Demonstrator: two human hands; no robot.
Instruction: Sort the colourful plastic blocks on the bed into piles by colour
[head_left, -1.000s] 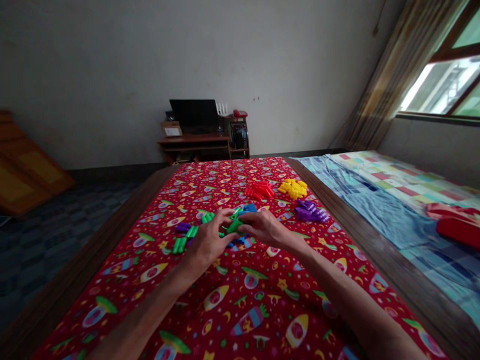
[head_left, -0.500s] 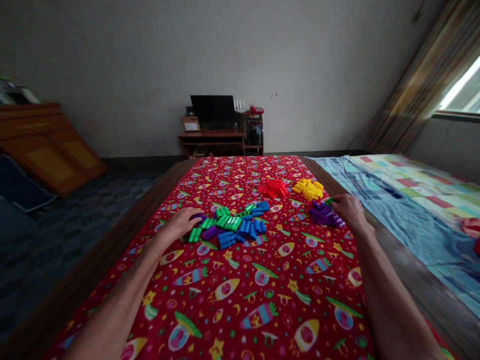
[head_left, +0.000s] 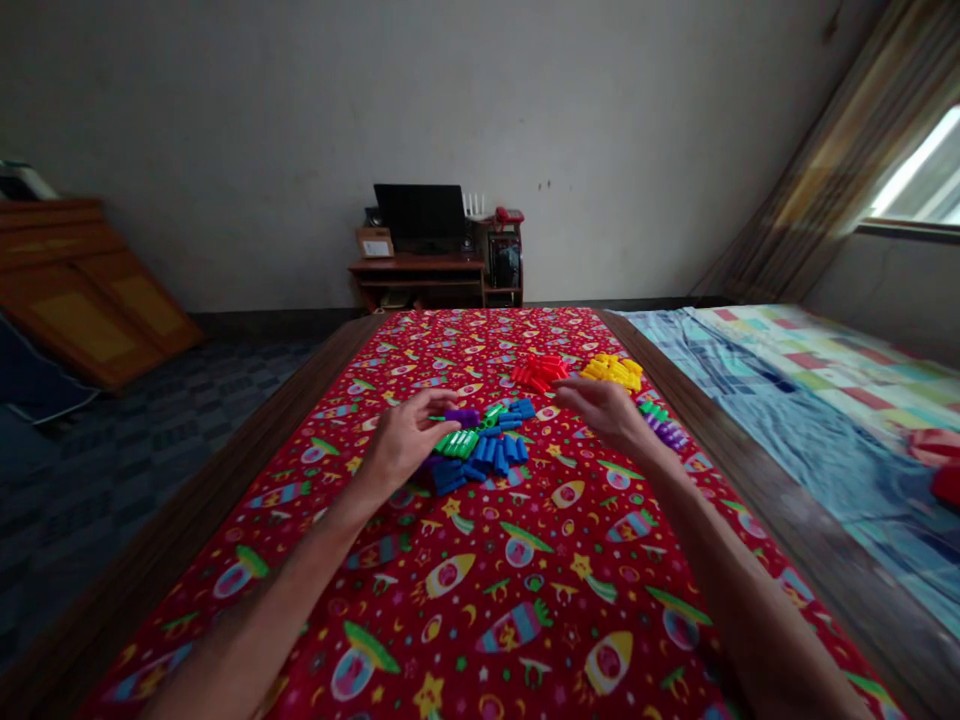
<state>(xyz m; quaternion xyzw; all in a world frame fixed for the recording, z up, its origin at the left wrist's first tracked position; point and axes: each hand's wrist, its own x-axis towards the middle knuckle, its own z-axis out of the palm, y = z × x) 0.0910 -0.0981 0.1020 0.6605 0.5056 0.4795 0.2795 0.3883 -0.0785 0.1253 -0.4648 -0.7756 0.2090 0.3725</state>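
Observation:
My left hand (head_left: 407, 435) pinches a purple plastic piece (head_left: 463, 417) that looks like joined short tubes, raised above the mixed pile. Below it lie green ribbed pieces (head_left: 459, 443) and blue pieces (head_left: 499, 452), with a bit of purple partly hidden by the hand. My right hand (head_left: 600, 408) hovers between the mixed pile and the right-hand piles, its fingers loosely stretched to the left and nothing seen in them. Behind its wrist, a purple pile (head_left: 667, 432) is partly covered, with a green piece (head_left: 654, 411) on it.
Red pieces (head_left: 541, 372) and yellow pieces (head_left: 613, 372) form separate piles farther back. A red patterned cloth (head_left: 517, 620) covers the wooden table (head_left: 795, 520). A bed (head_left: 847, 400) adjoins the right side; a desk with a monitor (head_left: 420, 215) stands by the wall.
My right hand has moved left from the purple pile, leaving the green piece there. My left hand has shifted right and lifted the purple piece over the mixed pile.

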